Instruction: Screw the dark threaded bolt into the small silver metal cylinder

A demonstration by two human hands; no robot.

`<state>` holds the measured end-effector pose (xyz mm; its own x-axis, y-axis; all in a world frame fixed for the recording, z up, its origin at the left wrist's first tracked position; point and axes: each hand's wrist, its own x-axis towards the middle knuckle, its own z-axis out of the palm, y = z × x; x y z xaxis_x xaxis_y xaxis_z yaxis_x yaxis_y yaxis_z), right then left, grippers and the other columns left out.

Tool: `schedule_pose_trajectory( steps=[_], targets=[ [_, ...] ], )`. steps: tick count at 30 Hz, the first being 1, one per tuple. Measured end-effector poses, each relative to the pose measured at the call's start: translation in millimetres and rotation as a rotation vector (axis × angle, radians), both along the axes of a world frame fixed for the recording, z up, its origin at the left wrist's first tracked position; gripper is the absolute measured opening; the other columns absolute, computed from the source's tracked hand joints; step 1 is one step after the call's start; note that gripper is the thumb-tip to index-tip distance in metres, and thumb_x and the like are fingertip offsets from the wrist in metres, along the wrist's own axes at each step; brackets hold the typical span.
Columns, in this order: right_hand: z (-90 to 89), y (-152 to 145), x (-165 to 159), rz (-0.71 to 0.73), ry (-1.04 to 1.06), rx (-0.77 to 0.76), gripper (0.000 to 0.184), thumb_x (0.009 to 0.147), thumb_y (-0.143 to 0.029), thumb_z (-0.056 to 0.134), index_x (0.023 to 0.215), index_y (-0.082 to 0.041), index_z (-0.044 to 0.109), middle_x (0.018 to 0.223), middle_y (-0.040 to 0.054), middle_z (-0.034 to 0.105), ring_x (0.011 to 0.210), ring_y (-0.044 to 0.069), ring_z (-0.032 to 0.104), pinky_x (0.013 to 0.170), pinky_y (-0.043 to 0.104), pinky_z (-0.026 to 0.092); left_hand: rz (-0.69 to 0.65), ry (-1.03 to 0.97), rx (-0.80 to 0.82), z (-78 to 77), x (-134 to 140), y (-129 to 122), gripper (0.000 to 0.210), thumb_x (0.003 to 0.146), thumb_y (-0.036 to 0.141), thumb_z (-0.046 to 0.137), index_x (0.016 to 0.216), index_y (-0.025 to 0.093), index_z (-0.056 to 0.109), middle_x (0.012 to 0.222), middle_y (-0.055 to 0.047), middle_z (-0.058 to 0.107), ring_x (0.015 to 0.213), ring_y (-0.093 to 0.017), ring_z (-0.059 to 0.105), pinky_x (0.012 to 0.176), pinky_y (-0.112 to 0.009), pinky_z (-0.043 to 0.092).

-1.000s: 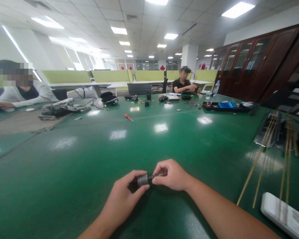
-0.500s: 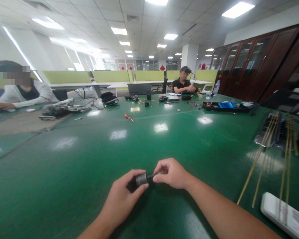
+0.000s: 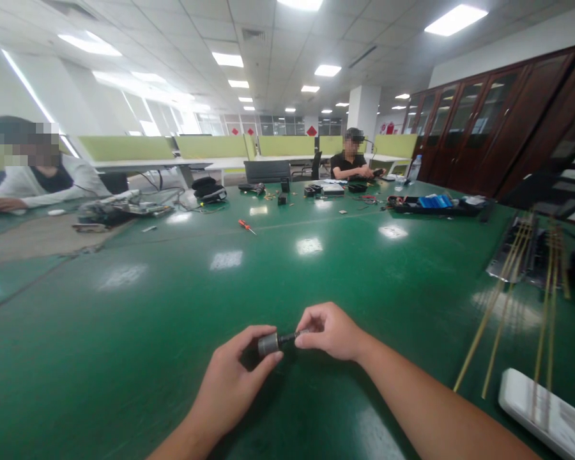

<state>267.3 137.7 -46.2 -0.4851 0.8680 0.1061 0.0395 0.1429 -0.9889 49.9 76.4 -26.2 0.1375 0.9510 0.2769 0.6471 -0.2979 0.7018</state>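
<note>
Between thumb and fingers, my left hand [image 3: 237, 367] grips a short grey metal cylinder [image 3: 269, 344], which looks like a small motor body. A thin dark shaft [image 3: 287, 337] sticks out of its right end. My right hand [image 3: 328, 332] pinches the far end of that shaft with thumb and forefinger; the fingertips hide what the end looks like. Both hands are held close together over the near part of the green table [image 3: 172, 306]. The cylinder lies roughly sideways, its shaft tilted slightly up to the right.
Thin yellowish rods [image 3: 483, 319] and a white plastic case [image 3: 541, 409] lie at right. A red screwdriver [image 3: 246, 226] is farther off. Electronic parts [image 3: 119, 207] lie at left; a black tray [image 3: 436, 206] is at back right. Two people [image 3: 352, 156] sit at the table.
My left hand and the cylinder have shifted slightly left, so more of the dark shaft shows between the hands. My right hand is nearly where it was.
</note>
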Motion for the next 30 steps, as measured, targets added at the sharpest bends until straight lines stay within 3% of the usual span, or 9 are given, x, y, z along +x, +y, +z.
schedule_pose_trajectory(
  steps=[23,30],
  targets=[
    [2.8,1.6,1.2,-0.01,0.113,-0.114,0.028,0.061,-0.032,0.084,0.071,-0.014,0.065,0.057,-0.0034,0.06,0.05,0.009,0.047,0.051,0.023,0.034,0.025,-0.053,-0.032,-0.7,-2.0,0.1,0.032,0.082,0.046,0.068,0.108,0.027,0.066,0.105,-0.001,0.07,0.099,-0.024,0.065,0.093,-0.037,0.049],
    [5.1,5.6,6.5,-0.048,0.266,-0.166,0.025,0.06,-0.029,0.083,0.069,-0.014,0.065,0.058,-0.0018,0.064,0.051,0.01,0.055,0.054,0.024,0.04,0.05,-0.117,-0.044,-1.4,-5.8,2.1,0.036,0.081,0.05,0.069,0.107,0.025,0.065,0.105,-0.002,0.069,0.097,-0.024,0.065,0.09,-0.036,0.048]
  ],
)
